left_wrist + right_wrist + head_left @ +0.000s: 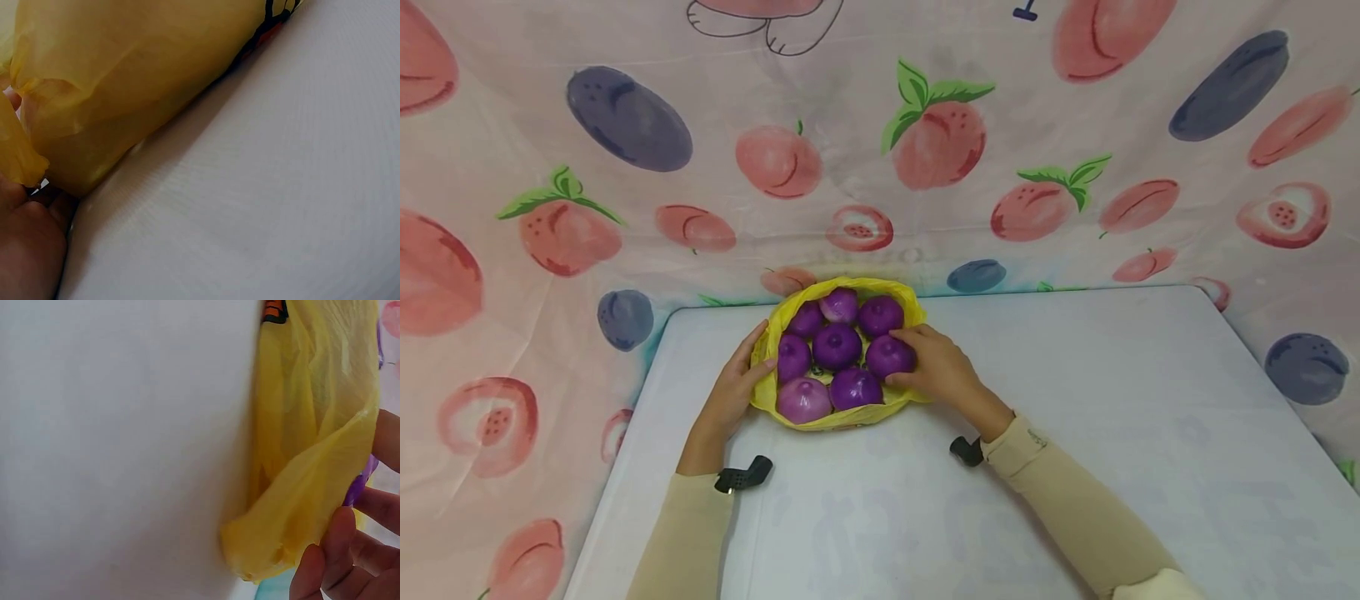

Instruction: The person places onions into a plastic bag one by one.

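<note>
A yellow plastic bag (835, 419) stands with its mouth wide open towards the head camera. Several glossy purple onions sit inside, among them a dark one (837, 347) in the middle and a paler one (805, 400) at the front left. My left hand (730, 392) holds the bag's left side, thumb over the rim and fingers outside. At the right rim my right hand (942, 367) grips an onion (890, 357) between thumb and forefinger. In the right wrist view, only a sliver of purple onion (357, 487) shows behind the yellow plastic and fingers.
The bag rests on a white table (1037, 500), close to its back edge. Behind it hangs a pink cloth (850, 100) printed with fruit. A black wrist camera (745, 473) is worn on the left arm, another (966, 451) on the right.
</note>
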The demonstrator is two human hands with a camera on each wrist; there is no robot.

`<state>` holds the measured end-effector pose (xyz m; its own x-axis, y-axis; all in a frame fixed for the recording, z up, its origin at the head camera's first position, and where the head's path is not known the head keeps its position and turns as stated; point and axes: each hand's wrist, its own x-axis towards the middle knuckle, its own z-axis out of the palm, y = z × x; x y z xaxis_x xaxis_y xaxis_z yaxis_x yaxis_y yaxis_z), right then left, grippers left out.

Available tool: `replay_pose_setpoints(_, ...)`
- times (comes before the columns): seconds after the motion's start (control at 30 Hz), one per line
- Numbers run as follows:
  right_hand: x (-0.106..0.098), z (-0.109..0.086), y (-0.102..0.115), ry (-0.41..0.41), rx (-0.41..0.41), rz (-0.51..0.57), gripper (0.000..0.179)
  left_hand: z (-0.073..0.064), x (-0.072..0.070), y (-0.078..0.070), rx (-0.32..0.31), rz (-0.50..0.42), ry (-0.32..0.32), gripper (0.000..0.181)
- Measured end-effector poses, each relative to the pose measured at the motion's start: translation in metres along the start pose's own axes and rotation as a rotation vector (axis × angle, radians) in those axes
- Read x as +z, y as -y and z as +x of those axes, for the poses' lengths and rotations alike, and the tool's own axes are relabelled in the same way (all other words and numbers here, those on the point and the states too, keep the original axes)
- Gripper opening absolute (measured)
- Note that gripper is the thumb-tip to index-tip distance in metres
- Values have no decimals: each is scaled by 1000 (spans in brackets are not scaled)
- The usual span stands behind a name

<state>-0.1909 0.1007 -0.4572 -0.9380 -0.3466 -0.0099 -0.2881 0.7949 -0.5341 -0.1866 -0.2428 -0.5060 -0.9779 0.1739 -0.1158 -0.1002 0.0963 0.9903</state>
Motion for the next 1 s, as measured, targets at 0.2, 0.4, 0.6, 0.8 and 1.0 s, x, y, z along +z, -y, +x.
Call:
replay_pose_setpoints(0.2,3,1,-1,2,11,2,76,1,0,0,4,10,4,66)
replay_pose_setpoints(0.4,2,0,-2,-6,18,-8,77,2,0,-1,5,13,9,66)
replay_pose_setpoints(0.6,0,-1,-3,-12,13,-20,77,5,1,-1,6,1,12,67)
replay_pose_setpoints(0.8,-9,-10,-4,-30,-14,-4,75,6,1,0,20,-16,19,67)
replay_pose_setpoints(1.0,-25,-26,-15,-86,-11,40,68,5,-1,-2,38,-32,21,67)
